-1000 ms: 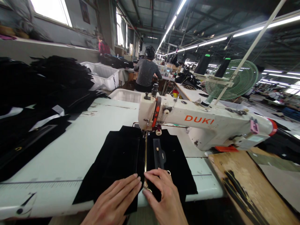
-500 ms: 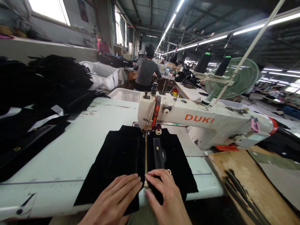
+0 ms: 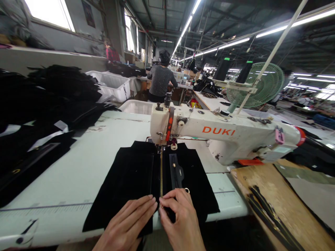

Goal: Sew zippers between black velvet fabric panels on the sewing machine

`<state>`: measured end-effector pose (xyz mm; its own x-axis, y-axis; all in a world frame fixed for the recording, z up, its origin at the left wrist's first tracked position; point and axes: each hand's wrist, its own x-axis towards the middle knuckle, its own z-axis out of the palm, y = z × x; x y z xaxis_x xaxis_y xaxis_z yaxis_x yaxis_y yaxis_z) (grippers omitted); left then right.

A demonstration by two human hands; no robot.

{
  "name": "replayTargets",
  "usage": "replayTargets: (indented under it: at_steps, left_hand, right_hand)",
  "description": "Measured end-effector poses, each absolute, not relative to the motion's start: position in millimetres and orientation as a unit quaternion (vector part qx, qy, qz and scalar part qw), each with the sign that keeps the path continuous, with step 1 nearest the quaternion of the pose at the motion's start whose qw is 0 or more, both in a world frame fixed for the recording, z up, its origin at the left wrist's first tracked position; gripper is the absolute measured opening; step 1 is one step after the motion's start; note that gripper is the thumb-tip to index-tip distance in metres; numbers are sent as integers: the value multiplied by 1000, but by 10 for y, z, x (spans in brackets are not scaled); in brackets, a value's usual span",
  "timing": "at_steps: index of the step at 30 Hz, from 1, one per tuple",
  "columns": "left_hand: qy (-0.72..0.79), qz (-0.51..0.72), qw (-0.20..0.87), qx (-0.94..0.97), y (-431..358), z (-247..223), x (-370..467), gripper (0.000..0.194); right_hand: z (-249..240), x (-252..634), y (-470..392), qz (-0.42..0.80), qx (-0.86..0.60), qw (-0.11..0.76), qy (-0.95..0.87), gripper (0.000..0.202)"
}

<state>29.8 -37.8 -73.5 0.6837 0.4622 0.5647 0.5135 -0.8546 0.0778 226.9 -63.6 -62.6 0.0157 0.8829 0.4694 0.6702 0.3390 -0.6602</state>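
Note:
A black fabric piece [image 3: 125, 177] lies on the pale sewing table, its far edge under the head of the white sewing machine [image 3: 191, 127]. A gold-toothed zipper [image 3: 161, 170] runs down its middle toward me. My left hand [image 3: 125, 221] rests flat on the fabric just left of the zipper, fingers stretched out together. With thumb and forefinger, my right hand [image 3: 180, 214] pinches the zipper near its close end; the fingers largely cover the slider. Right of the zipper, the fabric bears a small zipped pocket [image 3: 174, 170] and a gold ring [image 3: 186, 190].
Dark fabric pieces [image 3: 49, 90] are heaped at the left. Loose zippers [image 3: 272, 216] lie on a wooden board [image 3: 243, 179] at the right. White bins [image 3: 115, 89], thread cones [image 3: 222, 69] and a green fan [image 3: 269, 85] stand beyond. A co-worker [image 3: 161, 78] sits ahead, back turned.
My right thumb and forefinger have closed together on the zipper's near end, covering the slider that showed before. My left hand stays on the fabric. The view has shifted slightly.

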Motion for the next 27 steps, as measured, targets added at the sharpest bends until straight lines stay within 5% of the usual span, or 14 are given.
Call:
replayTargets:
  at_steps: [15, 18, 27]
  left_hand:
    - [-197, -224, 99, -950, -262, -777, 214, 65]
    - [-200, -222, 114, -948, -247, -742, 220, 68]
    - [-198, -280, 90, -935, -112, -670, 286, 45]
  right_hand:
    - [-578, 2413, -645, 147, -546, 376, -734, 38]
    - [-602, 2500, -660, 103, -517, 363, -768, 46]
    - [-993, 2376, -429, -99, -417, 462, -776, 25]
